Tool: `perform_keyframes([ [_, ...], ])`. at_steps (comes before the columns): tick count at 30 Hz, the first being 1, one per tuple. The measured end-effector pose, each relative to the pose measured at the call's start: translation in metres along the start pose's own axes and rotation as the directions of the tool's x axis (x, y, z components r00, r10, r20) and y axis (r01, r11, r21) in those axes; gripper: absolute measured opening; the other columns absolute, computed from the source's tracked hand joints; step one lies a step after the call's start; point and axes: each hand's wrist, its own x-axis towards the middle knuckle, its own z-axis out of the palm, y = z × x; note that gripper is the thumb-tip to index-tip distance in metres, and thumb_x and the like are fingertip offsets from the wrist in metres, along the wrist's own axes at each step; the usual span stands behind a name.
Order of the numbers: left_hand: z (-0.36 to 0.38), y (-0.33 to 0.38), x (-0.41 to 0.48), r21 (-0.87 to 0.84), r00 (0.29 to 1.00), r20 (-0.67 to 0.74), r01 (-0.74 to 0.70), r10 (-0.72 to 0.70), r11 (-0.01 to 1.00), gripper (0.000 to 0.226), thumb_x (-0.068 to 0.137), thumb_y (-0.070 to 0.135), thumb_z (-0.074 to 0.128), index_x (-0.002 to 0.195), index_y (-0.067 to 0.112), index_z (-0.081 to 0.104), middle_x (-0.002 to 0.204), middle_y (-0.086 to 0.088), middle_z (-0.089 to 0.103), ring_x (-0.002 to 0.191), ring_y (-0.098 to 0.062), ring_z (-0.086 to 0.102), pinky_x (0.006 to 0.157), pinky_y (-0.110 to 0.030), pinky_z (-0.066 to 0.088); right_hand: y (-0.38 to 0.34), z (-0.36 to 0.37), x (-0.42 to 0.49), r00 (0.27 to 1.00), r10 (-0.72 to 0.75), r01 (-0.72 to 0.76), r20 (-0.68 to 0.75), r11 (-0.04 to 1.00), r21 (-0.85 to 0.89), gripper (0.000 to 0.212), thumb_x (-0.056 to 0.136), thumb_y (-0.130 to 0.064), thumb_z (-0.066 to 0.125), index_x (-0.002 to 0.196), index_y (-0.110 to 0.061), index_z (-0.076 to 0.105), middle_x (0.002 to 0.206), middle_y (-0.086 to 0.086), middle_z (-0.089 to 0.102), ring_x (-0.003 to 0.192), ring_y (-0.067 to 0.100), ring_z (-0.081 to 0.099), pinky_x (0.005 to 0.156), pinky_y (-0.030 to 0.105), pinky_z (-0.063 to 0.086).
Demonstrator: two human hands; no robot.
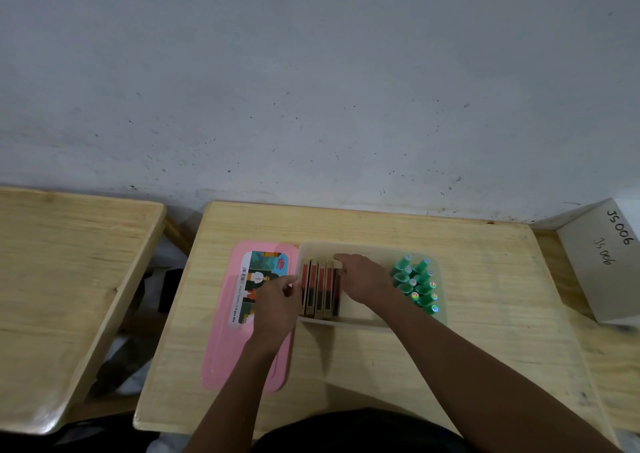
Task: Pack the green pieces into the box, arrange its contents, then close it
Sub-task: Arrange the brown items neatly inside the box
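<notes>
A: From your head camera, what are you working on?

B: Your pale wooden table (485, 297), grain running across it, holds a translucent, round-cornered plastic box (349, 321), open on top. Its pink lid (221, 348), a flat rounded rectangle with a printed label, lies flat on the table, touching the box's left side.

A: And the green pieces?

B: The green pieces (415, 284) sit inside the box at its right end, a tight cluster of small glossy cylinders, most leaning, with round shiny stickers on their tops. At the left end stand flat tiles (320, 291), on edge in a row, tan-rimmed with red and dark faces.

A: What are your hands doing?

B: Your right hand (363, 278) reaches into the box, fingers together and pressed against the rightmost tile's top edge. Your left hand (277, 303) is at the box's left wall over the lid; its fingers are curled, but you cannot tell whether they pinch anything.

A: Anything else?

B: A second wooden table (69, 279) stands to the left, a white carton (602, 262) with handwriting to the right.
</notes>
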Motion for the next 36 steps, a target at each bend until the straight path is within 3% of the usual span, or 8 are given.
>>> perform_keyframes([
  [7, 0.0, 0.001, -0.001, 0.004, 1.0, -0.001, -0.005, 0.005, 1.0, 0.029, 0.093, 0.018, 0.055, 0.118, 0.007, 0.064, 0.104, -0.011, 0.071, 0.081, -0.007, 0.06, 0.072, -0.016, 0.047, -0.005, 0.004, 0.005, 0.999, -0.024, 0.021, 0.04, 0.998, 0.067, 0.042, 0.095, -0.016, 0.042, 0.133, -0.031, 0.054, 0.137, 0.0, 0.053, 0.12, 0.023, 0.054, 0.096, 0.039, 0.047],
  [14, -0.001, 0.002, -0.001, 0.006, 1.0, -0.001, -0.002, 0.002, 1.0, 0.029, 0.094, 0.019, 0.054, 0.118, 0.007, 0.064, 0.101, -0.011, 0.072, 0.077, -0.006, 0.059, 0.061, -0.005, 0.037, -0.008, 0.002, 0.006, 0.995, -0.092, 0.094, -0.031, 0.991, 0.094, 0.041, 0.101, -0.024, 0.037, 0.139, -0.029, 0.048, 0.144, -0.003, 0.049, 0.13, 0.02, 0.046, 0.104, 0.038, 0.041],
  [19, -0.001, 0.001, -0.001, -0.002, 1.0, 0.001, -0.003, 0.003, 1.0, 0.028, 0.093, 0.018, 0.056, 0.117, 0.007, 0.065, 0.099, -0.011, 0.072, 0.076, -0.006, 0.06, 0.062, -0.006, 0.039, -0.019, 0.007, 0.004, 0.991, -0.132, 0.131, 0.008, 0.99, 0.055, 0.032, 0.096, -0.023, 0.037, 0.115, -0.027, 0.063, 0.112, -0.001, 0.067, 0.099, 0.02, 0.06, 0.086, 0.042, 0.052],
  [22, -0.001, 0.001, -0.001, -0.007, 1.0, 0.005, -0.004, 0.004, 1.0, 0.028, 0.093, 0.017, 0.056, 0.118, 0.007, 0.064, 0.098, -0.009, 0.072, 0.075, -0.005, 0.059, 0.06, -0.003, 0.037, -0.021, 0.004, 0.006, 0.995, -0.099, 0.099, -0.003, 0.994, 0.054, 0.034, 0.097, -0.024, 0.037, 0.121, -0.025, 0.061, 0.121, 0.001, 0.065, 0.108, 0.022, 0.059, 0.091, 0.042, 0.05],
  [26, -0.001, 0.001, -0.001, -0.016, 1.0, 0.011, -0.004, 0.004, 1.0, 0.028, 0.093, 0.017, 0.055, 0.118, 0.007, 0.064, 0.098, -0.009, 0.072, 0.074, -0.006, 0.06, 0.06, -0.005, 0.04, -0.026, 0.006, 0.011, 0.99, -0.137, 0.135, 0.031, 0.989, 0.063, 0.045, 0.099, -0.02, 0.039, 0.144, -0.02, 0.043, 0.146, 0.003, 0.046, 0.132, 0.022, 0.044, 0.106, 0.041, 0.04],
  [28, -0.003, 0.002, -0.002, -0.019, 1.0, 0.012, -0.007, 0.007, 1.0, 0.027, 0.093, 0.017, 0.055, 0.117, 0.007, 0.064, 0.098, -0.01, 0.072, 0.073, -0.006, 0.06, 0.06, -0.006, 0.041, -0.03, 0.01, 0.013, 0.984, -0.165, 0.16, 0.063, 0.984, 0.08, 0.04, 0.097, -0.017, 0.04, 0.136, -0.019, 0.051, 0.138, 0.005, 0.054, 0.122, 0.024, 0.051, 0.1, 0.042, 0.046],
  [31, -0.003, 0.003, -0.003, -0.03, 1.0, 0.015, -0.021, 0.022, 0.999, 0.027, 0.094, 0.016, 0.055, 0.118, 0.006, 0.064, 0.096, -0.01, 0.072, 0.072, -0.004, 0.059, 0.058, -0.006, 0.041, -0.034, 0.012, 0.015, 0.985, -0.162, 0.155, 0.063, 0.982, 0.107, 0.029, 0.096, -0.016, 0.039, 0.112, -0.018, 0.062, 0.109, 0.004, 0.067, 0.089, 0.021, 0.061, 0.079, 0.042, 0.056],
  [36, -0.003, 0.002, -0.003, -0.03, 0.999, 0.024, -0.021, 0.021, 0.999, 0.027, 0.094, 0.016, 0.054, 0.117, 0.007, 0.065, 0.097, -0.008, 0.072, 0.072, -0.003, 0.059, 0.058, -0.006, 0.04, -0.036, 0.01, 0.012, 0.981, -0.187, 0.184, 0.045, 0.98, 0.074, 0.036, 0.097, -0.016, 0.04, 0.129, -0.019, 0.055, 0.122, 0.002, 0.062, 0.103, 0.022, 0.059, 0.085, 0.039, 0.053],
])
